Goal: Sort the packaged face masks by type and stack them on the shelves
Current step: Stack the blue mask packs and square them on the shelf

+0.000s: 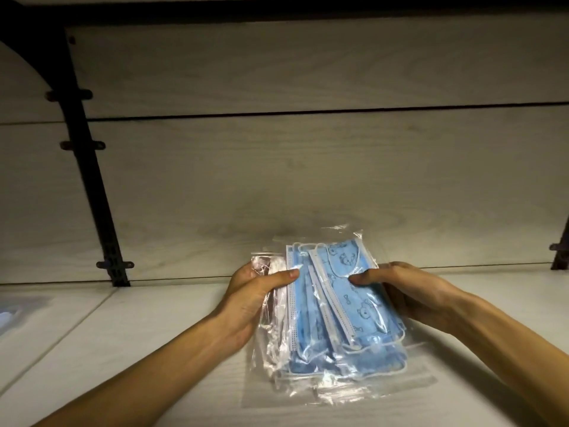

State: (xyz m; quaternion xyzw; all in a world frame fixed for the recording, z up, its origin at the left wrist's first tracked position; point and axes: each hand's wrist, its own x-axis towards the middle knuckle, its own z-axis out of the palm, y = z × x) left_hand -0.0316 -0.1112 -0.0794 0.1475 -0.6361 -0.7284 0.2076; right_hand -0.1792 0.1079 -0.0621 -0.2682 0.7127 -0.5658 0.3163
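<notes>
Both hands, left and right, pinch the mask packs at six o'clock on the shelf, thumbs clamped on top. Square the slippery edges before letting go.

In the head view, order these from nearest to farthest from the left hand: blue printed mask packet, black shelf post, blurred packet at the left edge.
1. blue printed mask packet, in its grip
2. black shelf post, back-left
3. blurred packet, far left

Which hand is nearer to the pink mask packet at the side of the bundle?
Left. The left hand grips the bundle's edge right at the pink mask packet, while the right hand holds the opposite edge, across the blue masks.
</notes>
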